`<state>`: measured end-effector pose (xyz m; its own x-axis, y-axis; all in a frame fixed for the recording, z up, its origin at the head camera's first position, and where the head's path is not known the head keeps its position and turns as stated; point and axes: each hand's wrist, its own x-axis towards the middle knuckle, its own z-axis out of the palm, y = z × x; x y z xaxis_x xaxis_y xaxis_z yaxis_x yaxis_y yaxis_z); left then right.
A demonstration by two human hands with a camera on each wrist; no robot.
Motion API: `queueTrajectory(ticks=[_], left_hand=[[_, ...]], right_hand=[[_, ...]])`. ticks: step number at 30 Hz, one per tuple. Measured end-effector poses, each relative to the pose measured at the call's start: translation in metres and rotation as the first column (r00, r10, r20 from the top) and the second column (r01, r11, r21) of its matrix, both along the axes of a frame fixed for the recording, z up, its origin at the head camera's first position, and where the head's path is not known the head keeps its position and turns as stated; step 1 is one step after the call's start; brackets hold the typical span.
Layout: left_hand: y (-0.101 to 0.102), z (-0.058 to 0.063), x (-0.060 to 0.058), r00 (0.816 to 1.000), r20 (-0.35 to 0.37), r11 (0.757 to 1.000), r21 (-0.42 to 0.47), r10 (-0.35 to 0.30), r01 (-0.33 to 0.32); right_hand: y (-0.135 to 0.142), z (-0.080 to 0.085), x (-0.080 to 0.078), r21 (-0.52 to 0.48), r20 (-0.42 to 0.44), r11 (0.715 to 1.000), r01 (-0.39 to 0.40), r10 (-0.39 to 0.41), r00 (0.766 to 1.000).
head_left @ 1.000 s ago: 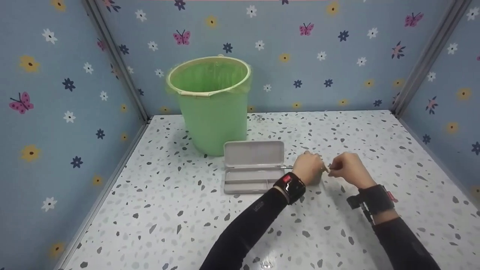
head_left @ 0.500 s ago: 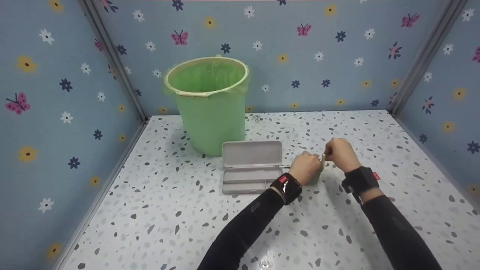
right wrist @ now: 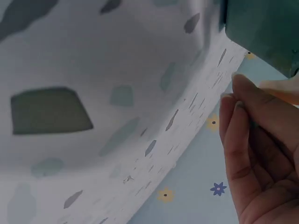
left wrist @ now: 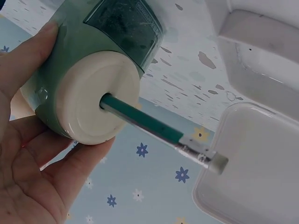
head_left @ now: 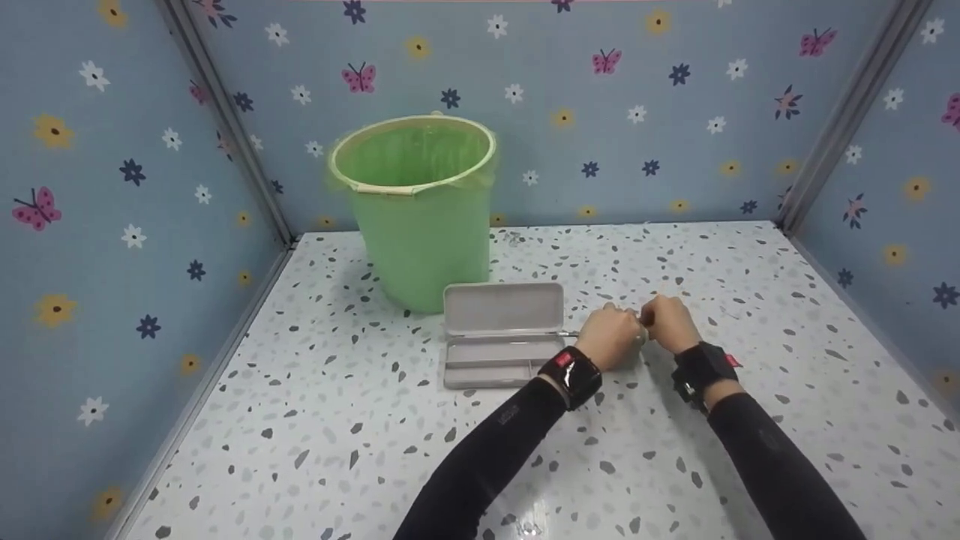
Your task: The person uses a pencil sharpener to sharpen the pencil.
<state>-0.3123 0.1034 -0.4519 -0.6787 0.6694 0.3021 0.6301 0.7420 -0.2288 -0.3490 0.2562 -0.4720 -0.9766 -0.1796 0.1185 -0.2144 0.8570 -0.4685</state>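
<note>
My left hand [head_left: 609, 337] grips a green hand-crank pencil sharpener [left wrist: 77, 42], thumb on one side and fingers on the other. Out of the hole in its round cream front sticks a dark green pencil [left wrist: 145, 122], its eraser end toward the pencil case [head_left: 504, 309]. In the head view the left hand covers nearly all of the sharpener. My right hand [head_left: 670, 324] is at the sharpener's far right side, thumb and fingertips pinched together on the crank handle, which is mostly hidden now. The right wrist view shows the sharpener's green body [right wrist: 264, 32] just above those fingers.
The grey pencil case lies with its lid up, left of the hands, and the pencil's end reaches its edge. Behind it stands a green bin [head_left: 427, 240] with a liner. Flower-patterned walls [head_left: 600, 142] enclose the speckled table [head_left: 337, 450].
My right hand has swung up with the crank handle, then down and left, close against the left hand. The left hand, sharpener and pencil have stayed nearly in place.
</note>
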Motion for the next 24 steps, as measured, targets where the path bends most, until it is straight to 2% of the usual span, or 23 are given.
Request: queueTrajectory(ticks=[6,12,15,19,24], left_hand=[[0.0,0.001,0.0,0.999,0.04,1.0,-0.014,0.013,-0.012],[0.002,0.002,0.001,0.993,0.097,0.998,-0.017,0.068,-0.067],[0.003,0.002,0.003,0.991,0.107,0.997,-0.004,0.081,-0.081],[0.005,0.003,0.005,0.991,0.097,0.995,0.009,0.098,-0.099],[0.01,0.006,0.007,0.983,0.087,0.986,-0.056,0.162,-0.157]], right_hand=[[0.001,-0.001,0.012,0.014,0.142,1.0,-0.028,0.025,0.99],[0.001,0.001,0.028,-0.013,0.219,1.0,-0.004,0.007,0.976],[0.002,0.001,0.034,-0.015,0.22,1.0,-0.001,0.004,0.976],[0.004,0.005,0.043,-0.023,0.181,1.0,-0.019,0.022,0.983],[0.008,0.016,0.054,-0.066,0.149,0.996,-0.064,0.074,0.986]])
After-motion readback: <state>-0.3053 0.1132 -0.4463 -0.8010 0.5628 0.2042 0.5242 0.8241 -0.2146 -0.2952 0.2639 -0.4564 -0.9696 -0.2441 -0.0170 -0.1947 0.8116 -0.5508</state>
